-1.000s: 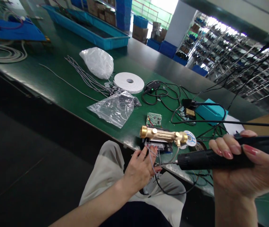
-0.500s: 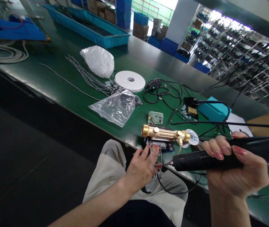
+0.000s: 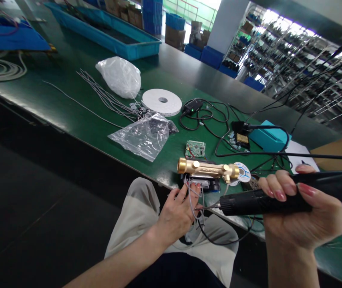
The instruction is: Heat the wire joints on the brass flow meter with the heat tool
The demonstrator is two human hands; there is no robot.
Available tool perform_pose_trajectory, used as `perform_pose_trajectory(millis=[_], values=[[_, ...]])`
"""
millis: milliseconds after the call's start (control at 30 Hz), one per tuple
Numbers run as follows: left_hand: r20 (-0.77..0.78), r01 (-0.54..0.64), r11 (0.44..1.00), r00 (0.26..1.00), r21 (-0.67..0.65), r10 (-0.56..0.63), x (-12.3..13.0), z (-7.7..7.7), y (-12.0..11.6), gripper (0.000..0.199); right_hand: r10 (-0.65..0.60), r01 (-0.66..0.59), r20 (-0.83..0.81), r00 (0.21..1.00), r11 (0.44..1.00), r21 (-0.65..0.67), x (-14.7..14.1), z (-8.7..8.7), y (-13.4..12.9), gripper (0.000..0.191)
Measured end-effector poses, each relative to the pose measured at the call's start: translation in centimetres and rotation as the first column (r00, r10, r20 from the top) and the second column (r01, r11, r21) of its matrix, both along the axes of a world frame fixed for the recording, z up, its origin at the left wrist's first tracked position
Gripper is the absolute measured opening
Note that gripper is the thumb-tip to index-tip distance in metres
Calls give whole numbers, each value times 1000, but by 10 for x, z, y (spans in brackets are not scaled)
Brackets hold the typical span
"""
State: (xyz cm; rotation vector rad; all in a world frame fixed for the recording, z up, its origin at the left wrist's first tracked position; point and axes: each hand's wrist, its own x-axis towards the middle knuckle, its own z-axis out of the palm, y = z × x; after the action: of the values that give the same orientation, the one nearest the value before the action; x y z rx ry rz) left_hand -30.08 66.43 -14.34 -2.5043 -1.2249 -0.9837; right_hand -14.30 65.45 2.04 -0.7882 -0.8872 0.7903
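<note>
My right hand (image 3: 303,208) is wrapped round a black electric screwdriver (image 3: 255,203), whose thin bit points left to the fingertips of my left hand (image 3: 178,212). The fingers of my left hand reach the near side of a black module under a brass pipe fitting (image 3: 208,169), with grey wires running over them. Whether those fingers pinch a wire or a small part is too small to tell. A green circuit board (image 3: 195,149) lies just behind the brass fitting, joined to red and black wires.
On the green table (image 3: 77,120) lie a clear plastic bag (image 3: 143,136), a white reel (image 3: 161,102), a bundled white bag (image 3: 119,77), grey cables, black cords and a solder spool (image 3: 242,173). Behind are a teal box (image 3: 269,137) and a long blue tray (image 3: 113,36).
The whole view has shifted slightly, so the table items sit a little further left. Both hands and the screwdriver keep nearly the same pose.
</note>
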Motion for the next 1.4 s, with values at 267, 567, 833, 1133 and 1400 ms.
perform_pose_trajectory(millis=[267,567,833,1133,1400], values=[[-53,-5,1000,999,0,5,-1,1,0,38,-4,4,-1,1000,1000,6,1,2,0,23],[-63,-9,1000,998,18,10,0,0,0,39,-4,4,9,1000,1000,12,0,2,2,23],[-97,-15,1000,995,-2,15,-2,4,0,38,-5,5,7,1000,1000,5,-1,3,2,22],[-97,-20,999,995,25,23,-2,5,0,37,-4,4,12,1000,1000,2,-3,4,3,22],[-113,-40,999,993,23,42,-1,5,0,36,17,-18,55,998,1000,10,-5,3,3,22]])
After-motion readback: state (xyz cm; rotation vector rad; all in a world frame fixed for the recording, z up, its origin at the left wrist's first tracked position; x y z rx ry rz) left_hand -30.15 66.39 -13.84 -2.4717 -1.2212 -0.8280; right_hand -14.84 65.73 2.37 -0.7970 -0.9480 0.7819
